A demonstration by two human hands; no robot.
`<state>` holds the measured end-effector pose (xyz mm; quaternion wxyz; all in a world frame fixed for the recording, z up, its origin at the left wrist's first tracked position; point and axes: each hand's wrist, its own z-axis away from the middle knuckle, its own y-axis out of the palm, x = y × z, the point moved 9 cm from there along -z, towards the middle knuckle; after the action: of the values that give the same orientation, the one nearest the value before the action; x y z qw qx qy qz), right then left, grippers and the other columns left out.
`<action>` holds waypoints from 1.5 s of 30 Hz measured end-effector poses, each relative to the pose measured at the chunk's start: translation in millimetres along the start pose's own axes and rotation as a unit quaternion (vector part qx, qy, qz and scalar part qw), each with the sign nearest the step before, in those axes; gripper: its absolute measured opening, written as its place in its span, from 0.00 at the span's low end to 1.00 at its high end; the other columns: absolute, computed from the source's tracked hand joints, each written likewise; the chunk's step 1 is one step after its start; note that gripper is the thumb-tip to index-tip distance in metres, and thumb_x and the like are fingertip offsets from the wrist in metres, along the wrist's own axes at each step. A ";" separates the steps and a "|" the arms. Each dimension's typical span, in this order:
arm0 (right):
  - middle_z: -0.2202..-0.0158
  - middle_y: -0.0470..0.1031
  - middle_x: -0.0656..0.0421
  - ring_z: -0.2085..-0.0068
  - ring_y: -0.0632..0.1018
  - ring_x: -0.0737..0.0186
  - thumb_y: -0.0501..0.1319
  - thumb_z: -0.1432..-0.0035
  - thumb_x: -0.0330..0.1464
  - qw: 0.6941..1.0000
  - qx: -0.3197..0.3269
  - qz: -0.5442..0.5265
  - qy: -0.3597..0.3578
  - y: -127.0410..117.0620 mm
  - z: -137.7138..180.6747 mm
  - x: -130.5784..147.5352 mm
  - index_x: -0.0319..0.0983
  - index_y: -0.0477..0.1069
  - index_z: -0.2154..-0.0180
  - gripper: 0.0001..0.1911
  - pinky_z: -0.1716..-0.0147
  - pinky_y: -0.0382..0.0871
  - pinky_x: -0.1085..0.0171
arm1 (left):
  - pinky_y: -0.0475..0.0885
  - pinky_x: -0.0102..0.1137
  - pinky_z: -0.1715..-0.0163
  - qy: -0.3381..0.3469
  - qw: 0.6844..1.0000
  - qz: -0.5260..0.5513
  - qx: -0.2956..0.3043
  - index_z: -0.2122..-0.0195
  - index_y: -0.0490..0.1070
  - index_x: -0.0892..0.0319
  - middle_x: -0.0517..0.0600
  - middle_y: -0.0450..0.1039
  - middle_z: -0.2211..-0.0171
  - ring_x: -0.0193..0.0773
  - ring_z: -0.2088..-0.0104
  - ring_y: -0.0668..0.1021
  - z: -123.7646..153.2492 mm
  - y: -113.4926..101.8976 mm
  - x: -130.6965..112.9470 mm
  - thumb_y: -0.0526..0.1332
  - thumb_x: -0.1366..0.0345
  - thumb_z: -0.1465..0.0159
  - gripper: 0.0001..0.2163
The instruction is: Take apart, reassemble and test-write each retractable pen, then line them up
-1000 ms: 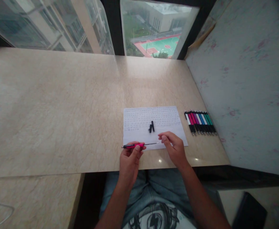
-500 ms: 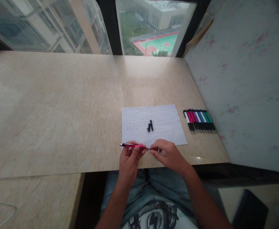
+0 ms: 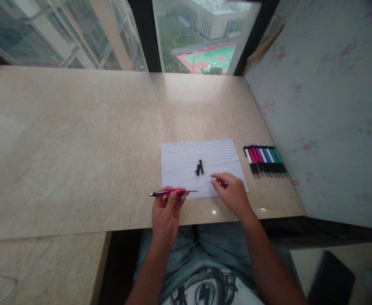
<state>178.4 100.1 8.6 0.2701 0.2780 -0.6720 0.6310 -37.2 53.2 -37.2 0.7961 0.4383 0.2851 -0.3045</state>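
My left hand (image 3: pixel 166 212) is closed round a pink ballpoint pen (image 3: pixel 163 193) near the front edge of the desk. The pen lies level, its clip end to the left, and a thin dark refill (image 3: pixel 194 191) sticks out of its right end. To the right, my right hand (image 3: pixel 230 190) hovers over the paper, thumb and forefinger a little apart with nothing visible between them. Just beyond its fingertips, two small black pen parts (image 3: pixel 201 166) rest on the handwritten sheet of paper (image 3: pixel 176 163); one looks like a grip sleeve.
A row of several pens (image 3: pixel 264 161) in white, pink, purple, blue and green lies right of the paper, beside the flowered wall (image 3: pixel 332 127). The stone-patterned desk (image 3: pixel 77 148) reaches back to the window. A pale cable (image 3: pixel 12 281) lies on the lower surface at left.
My right hand has come away from the refill end, moving right and forward over the paper. The left hand has shifted slightly left with the pen, and more of the refill shows.
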 end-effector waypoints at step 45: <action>0.69 0.76 0.56 0.71 0.74 0.62 0.60 0.41 0.30 0.998 -0.060 0.016 -0.008 -15.2 -3.1 -4.9 0.38 0.77 0.63 0.08 0.67 0.69 0.62 | 0.74 0.25 0.64 -0.012 0.999 -0.049 -0.008 0.65 0.74 0.60 0.50 0.79 0.64 0.33 0.66 0.81 2.6 -1.0 2.2 0.72 0.62 0.46 0.11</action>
<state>192.7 102.7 16.0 0.2708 0.2555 -0.7153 0.5913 -36.0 50.0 -38.2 0.7870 0.4135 0.2998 -0.3461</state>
